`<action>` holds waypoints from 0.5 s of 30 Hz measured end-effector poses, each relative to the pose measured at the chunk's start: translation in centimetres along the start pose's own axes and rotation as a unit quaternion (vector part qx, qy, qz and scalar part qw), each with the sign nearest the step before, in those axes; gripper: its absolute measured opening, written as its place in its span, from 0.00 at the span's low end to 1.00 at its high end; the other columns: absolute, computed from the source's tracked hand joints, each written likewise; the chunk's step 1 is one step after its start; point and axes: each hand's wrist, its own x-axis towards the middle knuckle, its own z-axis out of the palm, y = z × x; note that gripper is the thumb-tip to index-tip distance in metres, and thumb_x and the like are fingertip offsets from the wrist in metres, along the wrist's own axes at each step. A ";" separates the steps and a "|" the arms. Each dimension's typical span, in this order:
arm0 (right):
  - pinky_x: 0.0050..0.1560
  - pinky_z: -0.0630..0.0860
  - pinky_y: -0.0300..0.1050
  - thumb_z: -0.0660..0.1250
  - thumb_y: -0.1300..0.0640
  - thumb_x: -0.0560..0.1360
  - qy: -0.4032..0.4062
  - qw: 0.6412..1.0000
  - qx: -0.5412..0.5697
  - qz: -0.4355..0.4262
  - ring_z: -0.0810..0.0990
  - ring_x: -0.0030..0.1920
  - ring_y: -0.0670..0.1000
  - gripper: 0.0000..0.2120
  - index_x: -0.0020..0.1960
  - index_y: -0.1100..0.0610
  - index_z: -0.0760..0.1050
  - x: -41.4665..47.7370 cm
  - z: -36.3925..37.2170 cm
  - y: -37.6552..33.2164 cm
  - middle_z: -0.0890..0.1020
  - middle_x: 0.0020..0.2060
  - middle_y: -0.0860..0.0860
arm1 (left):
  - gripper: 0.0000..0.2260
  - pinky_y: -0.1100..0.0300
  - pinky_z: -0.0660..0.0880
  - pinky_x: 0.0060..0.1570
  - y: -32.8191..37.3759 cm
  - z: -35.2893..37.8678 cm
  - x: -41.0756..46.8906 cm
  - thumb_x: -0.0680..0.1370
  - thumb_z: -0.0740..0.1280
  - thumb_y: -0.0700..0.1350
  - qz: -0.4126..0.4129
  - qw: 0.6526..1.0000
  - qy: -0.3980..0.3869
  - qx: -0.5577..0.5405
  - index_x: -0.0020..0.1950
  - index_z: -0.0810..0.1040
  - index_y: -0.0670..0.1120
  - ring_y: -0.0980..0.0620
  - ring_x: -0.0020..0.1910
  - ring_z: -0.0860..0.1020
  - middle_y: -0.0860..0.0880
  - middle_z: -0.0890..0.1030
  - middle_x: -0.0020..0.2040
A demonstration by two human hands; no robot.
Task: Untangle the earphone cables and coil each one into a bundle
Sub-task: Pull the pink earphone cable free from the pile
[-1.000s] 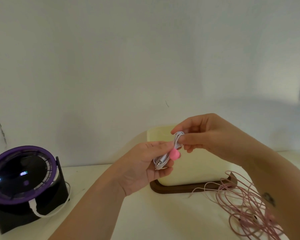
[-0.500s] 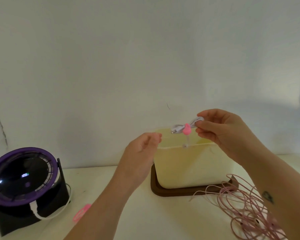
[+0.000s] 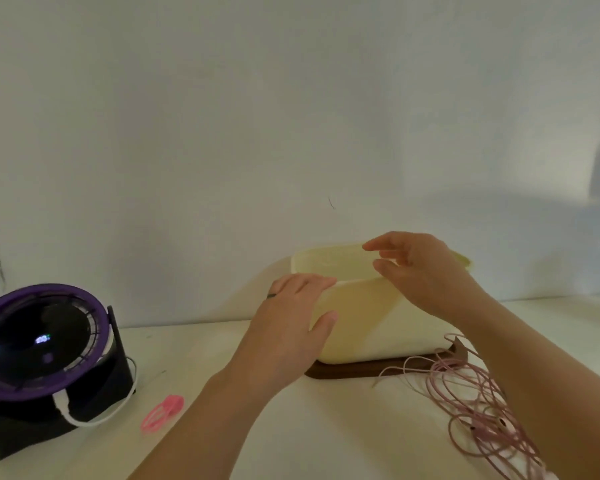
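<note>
Left hand [image 3: 291, 327] and right hand [image 3: 426, 271] are hovering by the cream tub [image 3: 361, 327], fingers loose and empty; pink cables [image 3: 482, 403] are lying beside it.

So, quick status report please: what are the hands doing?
Left hand open, empty, at cream bin's near rim. Right hand open, empty, above bin. Pink earphone cable tangled on table. Nothing blocks it.

White table [image 3: 326, 441], purple-rimmed fan [image 3: 42, 341] left; pink clip [image 3: 161, 412] beside it; brown tray [image 3: 354, 372]; pink cable tangle [image 3: 482, 410] right
</note>
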 end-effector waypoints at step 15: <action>0.46 0.77 0.34 0.69 0.53 0.74 -0.190 0.978 -0.085 -0.001 0.81 0.39 0.38 0.02 0.44 0.47 0.81 -7.8 -8.2 0.4 0.83 0.37 0.40 | 0.12 0.57 0.70 0.60 9.2 2.5 -2.6 0.79 0.62 0.49 0.094 0.980 -0.136 -0.112 0.62 0.76 0.54 0.59 0.58 0.74 0.57 0.76 0.59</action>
